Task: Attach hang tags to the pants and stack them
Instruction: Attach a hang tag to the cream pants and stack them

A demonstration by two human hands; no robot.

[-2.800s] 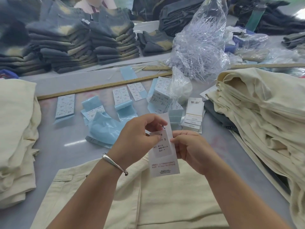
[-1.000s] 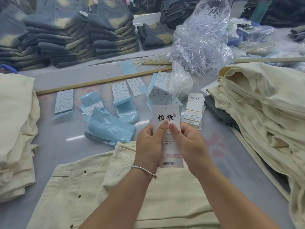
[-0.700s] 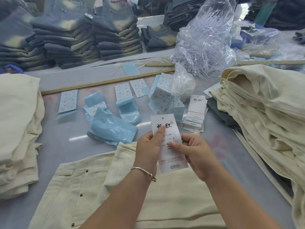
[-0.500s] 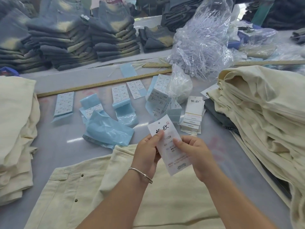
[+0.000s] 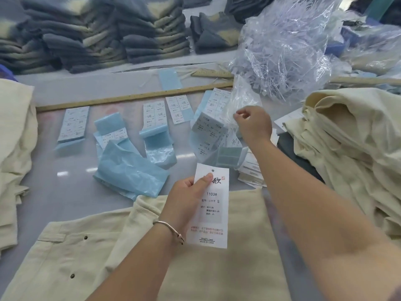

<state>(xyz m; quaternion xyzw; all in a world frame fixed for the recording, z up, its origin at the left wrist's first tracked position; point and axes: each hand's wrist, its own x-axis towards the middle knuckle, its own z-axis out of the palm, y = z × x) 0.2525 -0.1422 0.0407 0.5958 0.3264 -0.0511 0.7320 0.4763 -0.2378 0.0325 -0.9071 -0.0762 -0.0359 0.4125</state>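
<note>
While left hand (image 5: 188, 197) pinches hang tag (image 5: 210, 210), right hand (image 5: 254, 124) reaches away.

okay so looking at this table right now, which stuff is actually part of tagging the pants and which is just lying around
In use:
- hang tag, held by left hand
- cream pants under it
- small clear bag, pinched by right hand

Lying about:
- blue backing sheets
- wooden ruler
- folded jeans stacks

Hang tag (image 5: 211, 205) (upright) in left hand (image 5: 186, 196)
</note>
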